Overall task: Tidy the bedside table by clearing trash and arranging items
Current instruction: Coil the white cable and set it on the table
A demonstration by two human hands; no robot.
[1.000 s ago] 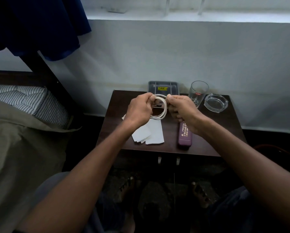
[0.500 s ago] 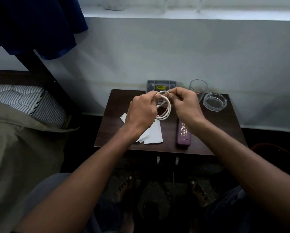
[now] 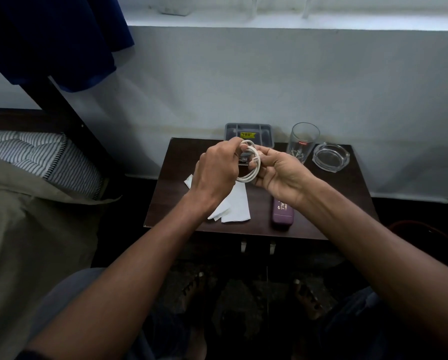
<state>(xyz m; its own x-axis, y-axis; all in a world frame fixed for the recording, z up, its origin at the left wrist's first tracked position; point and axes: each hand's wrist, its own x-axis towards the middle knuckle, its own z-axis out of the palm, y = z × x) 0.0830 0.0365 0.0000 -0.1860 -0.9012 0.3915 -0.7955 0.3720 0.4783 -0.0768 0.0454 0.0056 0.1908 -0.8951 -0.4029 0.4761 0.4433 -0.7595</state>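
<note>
Holding a coiled white cable (image 3: 251, 162) above the middle of the dark bedside table (image 3: 329, 203), the person grips it from both sides: the left hand (image 3: 217, 172) pinches the coil's upper left, and the right hand (image 3: 280, 172) cups its right side with fingers curled around the loops. Both grasps look firm. White paper scraps (image 3: 237, 206) lie on the table just below the hands, a purple case (image 3: 282, 214) sits to their right, and a grey tray (image 3: 249, 132), an empty glass (image 3: 304, 141) and a glass ashtray (image 3: 330, 157) line the far edge. The springy loops would likely unwind if either pinch loosens before the end is tucked. A careless set-down toward the far right could knock the tall glass over.
</note>
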